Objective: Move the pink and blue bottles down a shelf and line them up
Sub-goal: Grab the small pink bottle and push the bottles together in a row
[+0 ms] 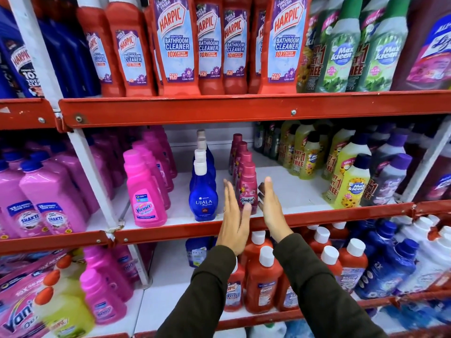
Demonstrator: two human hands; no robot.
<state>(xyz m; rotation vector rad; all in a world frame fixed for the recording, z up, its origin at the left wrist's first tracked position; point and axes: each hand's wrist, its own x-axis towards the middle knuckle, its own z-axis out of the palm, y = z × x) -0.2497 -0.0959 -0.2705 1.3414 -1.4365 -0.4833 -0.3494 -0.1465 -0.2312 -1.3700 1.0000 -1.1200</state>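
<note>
Middle shelf (244,224), centre bay: we log two files running front to back. Blue bottles (203,196), labelled Ujala, white caps, front one at the red lip. Pink bottles (247,189), labelled Comfort, at 3 o'clock of the blue file, just beside it. Our left hand (234,215) stands flat and wide, fingers straight, between the two files, thumb touching the front pink bottle. Our right hand (270,206) is flat and wide at 3 o'clock of that bottle, holding nothing. Vanish bottles (144,191) stand at 9 o'clock of the blue file, well apart.
</note>
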